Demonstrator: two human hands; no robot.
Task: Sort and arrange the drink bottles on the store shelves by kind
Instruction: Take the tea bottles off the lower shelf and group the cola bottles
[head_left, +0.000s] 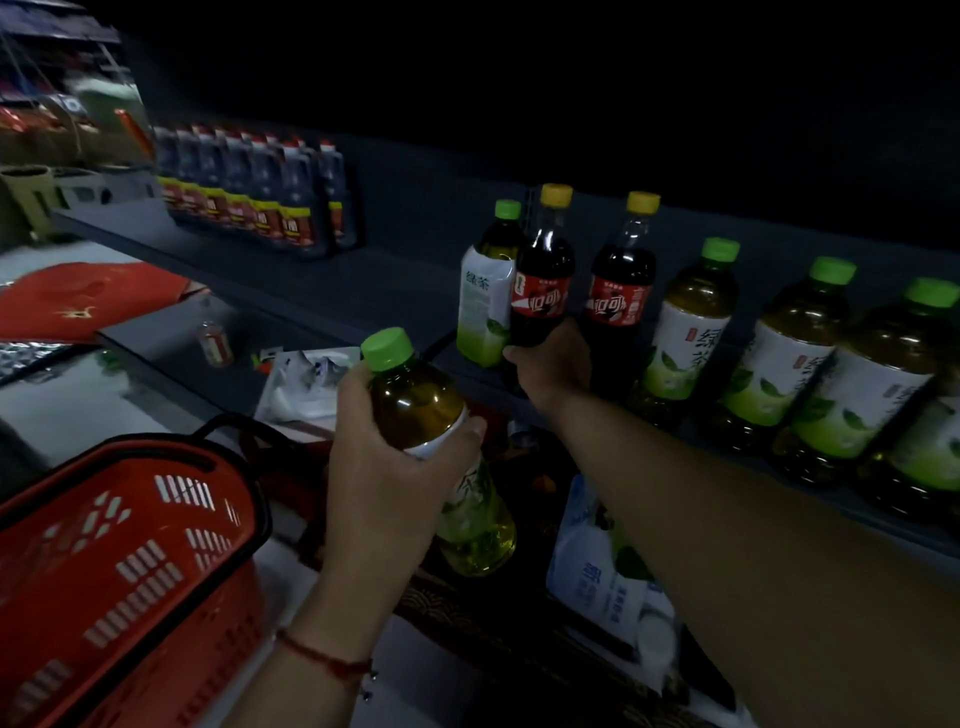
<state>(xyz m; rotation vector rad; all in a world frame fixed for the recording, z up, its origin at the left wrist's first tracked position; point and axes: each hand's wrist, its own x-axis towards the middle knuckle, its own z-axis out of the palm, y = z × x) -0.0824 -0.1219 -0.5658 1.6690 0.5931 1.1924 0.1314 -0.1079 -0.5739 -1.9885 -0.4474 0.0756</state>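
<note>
My left hand (387, 467) grips a green-capped green tea bottle (415, 400), held tilted in front of the dark shelf (363, 291). My right hand (553, 364) is closed around the lower body of a yellow-capped cola bottle (543, 275) standing on that shelf. Just left of it stands another green tea bottle (488, 291). A second cola bottle (621, 291) stands to its right. Further right runs a row of green tea bottles (795, 353) along the shelf edge.
A red shopping basket (130, 561) sits at lower left. Several dark bottles with red and yellow labels (260, 197) stand at the shelf's far left. Packaged goods (602, 571) lie on the level below, under my right arm. A red cloth (78, 301) lies at left.
</note>
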